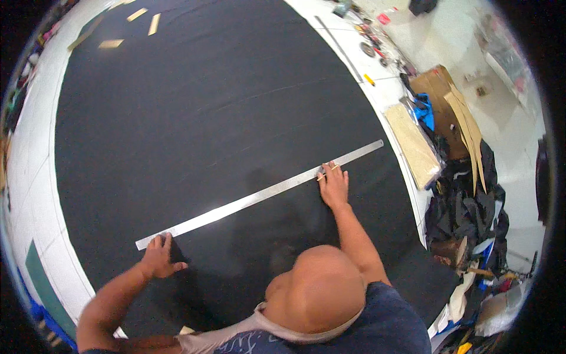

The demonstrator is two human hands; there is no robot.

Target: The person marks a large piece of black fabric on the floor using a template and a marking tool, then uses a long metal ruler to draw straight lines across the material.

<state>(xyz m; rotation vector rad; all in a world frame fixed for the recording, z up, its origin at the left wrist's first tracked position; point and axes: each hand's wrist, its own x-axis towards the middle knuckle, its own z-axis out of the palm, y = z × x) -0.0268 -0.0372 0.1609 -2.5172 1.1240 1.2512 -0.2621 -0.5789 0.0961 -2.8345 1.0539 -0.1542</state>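
Observation:
A long metal ruler (259,196) lies slantwise across black fabric (206,130), its right end farther from me. My left hand (158,256) rests at the ruler's left end, fingertips at its near edge and thumb spread out on the fabric. Toward the other end, my right hand (334,186) has its fingertips on the ruler. A thin yellowish stick (321,176) sits between the fingers of that hand; its exact kind is too small to tell. Both forearms reach in from below.
Beneath the fabric is a white table (29,194). Several pale strips (154,24) lie at the far left. Along the right are a dark bar (339,48), a yellow tool (369,79), a wrapped beige pack (415,144), brown cardboard (439,109) and heaped black material (466,206).

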